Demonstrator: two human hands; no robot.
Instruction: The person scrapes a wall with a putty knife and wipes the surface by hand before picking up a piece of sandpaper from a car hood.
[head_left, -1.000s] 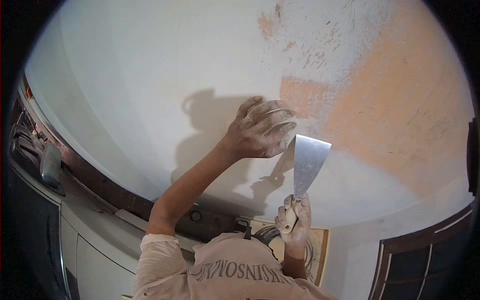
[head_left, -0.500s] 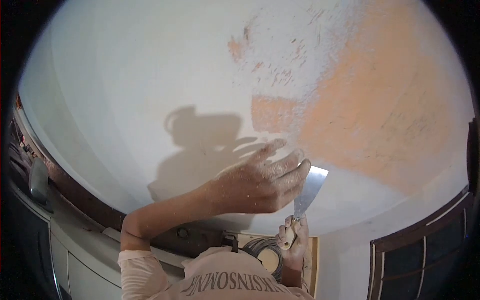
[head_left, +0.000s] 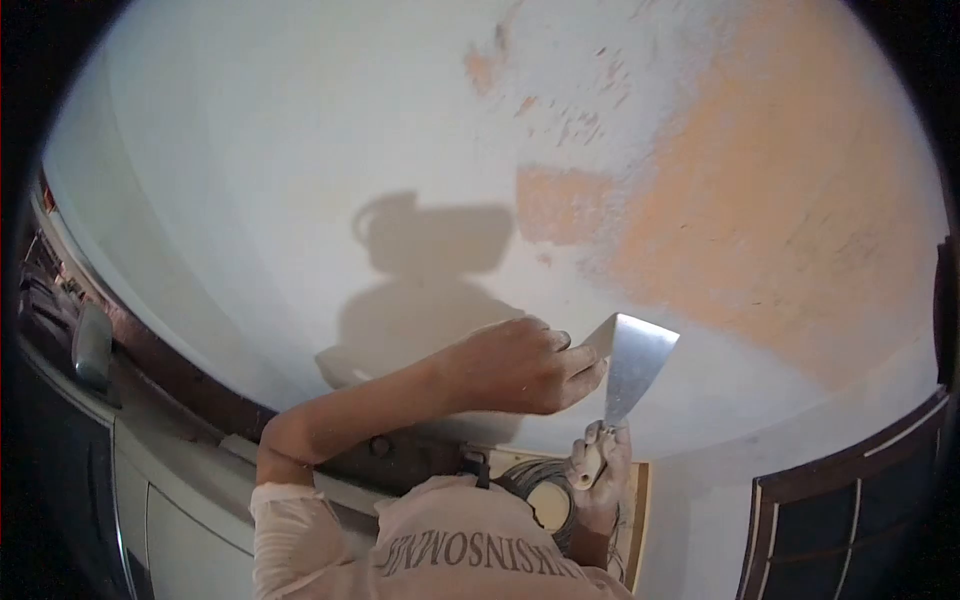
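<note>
My right hand [head_left: 612, 478], dusted with white, grips a putty knife by its pale handle. The wide metal blade of the putty knife [head_left: 640, 362] points upward, in front of the wall. Just left of the blade is my left hand [head_left: 530, 368], its fingers curled in and whitened with dust at the tips. A grey, pointed patch lies between those fingertips and the blade; I cannot tell whether the left hand pinches anything. Ahead stands the wall [head_left: 230, 230], white with a large peach-coloured area [head_left: 760, 230] and smaller peach patches.
A coil of grey cable [head_left: 530, 475] lies below, around a round cream object [head_left: 549, 505]. Down to the left are a grey cabinet-like surface [head_left: 190, 520] and a dark ledge. At lower right is a dark-framed window or door [head_left: 850, 500]. My shadow falls on the wall.
My left hand's fingers have gone from spread to curled, close beside the blade. The view has shifted a little, and the putty knife stands slightly farther right in it.
</note>
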